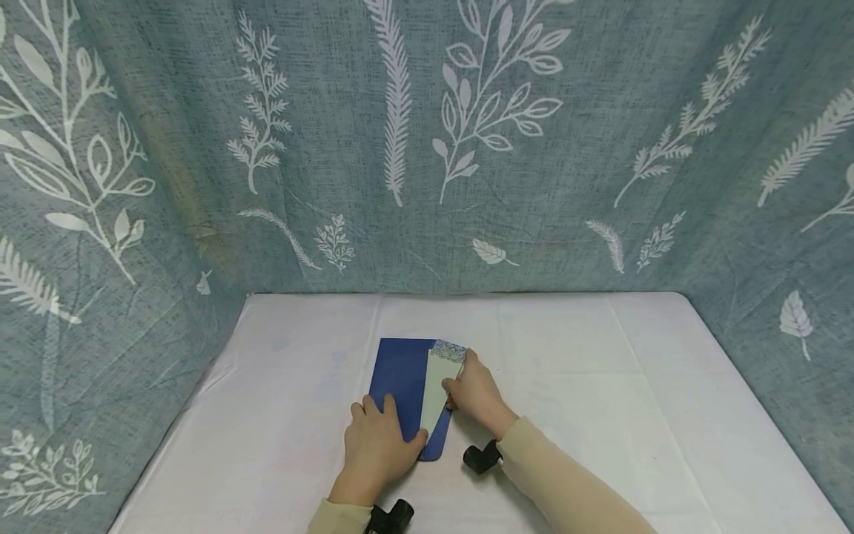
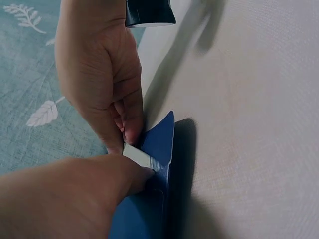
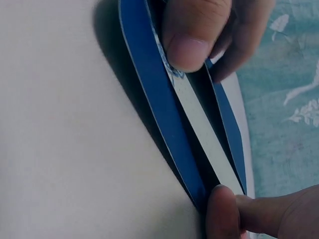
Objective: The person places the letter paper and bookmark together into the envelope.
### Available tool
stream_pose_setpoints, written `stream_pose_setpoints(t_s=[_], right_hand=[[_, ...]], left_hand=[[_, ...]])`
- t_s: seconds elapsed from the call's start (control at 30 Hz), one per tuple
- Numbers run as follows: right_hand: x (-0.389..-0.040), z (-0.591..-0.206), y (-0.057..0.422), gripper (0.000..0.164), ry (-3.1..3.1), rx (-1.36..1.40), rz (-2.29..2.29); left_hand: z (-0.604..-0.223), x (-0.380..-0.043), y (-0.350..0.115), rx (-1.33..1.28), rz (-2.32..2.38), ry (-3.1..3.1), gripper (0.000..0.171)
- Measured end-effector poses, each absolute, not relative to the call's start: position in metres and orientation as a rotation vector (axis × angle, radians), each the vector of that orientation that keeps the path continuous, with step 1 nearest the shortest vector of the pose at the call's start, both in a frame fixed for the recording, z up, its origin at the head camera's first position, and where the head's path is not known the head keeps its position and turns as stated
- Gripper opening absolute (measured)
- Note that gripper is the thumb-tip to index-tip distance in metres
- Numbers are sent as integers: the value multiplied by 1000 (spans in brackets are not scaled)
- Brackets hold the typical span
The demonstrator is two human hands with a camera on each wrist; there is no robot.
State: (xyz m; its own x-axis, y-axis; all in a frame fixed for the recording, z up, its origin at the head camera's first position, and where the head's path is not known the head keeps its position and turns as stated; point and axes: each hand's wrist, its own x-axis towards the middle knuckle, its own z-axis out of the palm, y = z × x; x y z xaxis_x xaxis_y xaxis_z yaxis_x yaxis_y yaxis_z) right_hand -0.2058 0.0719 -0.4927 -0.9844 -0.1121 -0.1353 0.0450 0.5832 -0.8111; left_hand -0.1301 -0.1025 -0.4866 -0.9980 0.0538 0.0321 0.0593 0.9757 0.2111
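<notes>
A dark blue folder (image 1: pixel 400 363) lies on the white cloth in the head view. A pale green card (image 1: pixel 437 374) with a blue floral band at its far end overlaps the folder's right half. In the right wrist view, the card (image 3: pixel 209 137) stands edge-on between two parted sides of the folder (image 3: pixel 154 89). My left hand (image 1: pixel 376 441) holds the folder at its near left part, with the thumb at the card's near end. My right hand (image 1: pixel 477 389) pinches the card's right edge, and the fingers behind it are partly hidden.
White cloth (image 1: pixel 574 386) covers the table. A grey-green curtain (image 1: pixel 427 245) with white leaf prints hangs behind and along both sides. Black wrist cameras sit beside the right wrist (image 1: pixel 482 457) and left wrist (image 1: pixel 390 517).
</notes>
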Motion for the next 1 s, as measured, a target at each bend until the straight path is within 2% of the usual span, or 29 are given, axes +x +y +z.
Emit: stream_pose_setpoints(t_s=[0.77, 1.0], right_hand=[[-209, -487, 78, 79, 2585, -71, -1324], [-211, -486, 79, 79, 2582, -82, -1281]], left_hand=[[-488, -128, -103, -97, -361, -3092, 90], [-489, -127, -104, -99, -342, -3096, 85]])
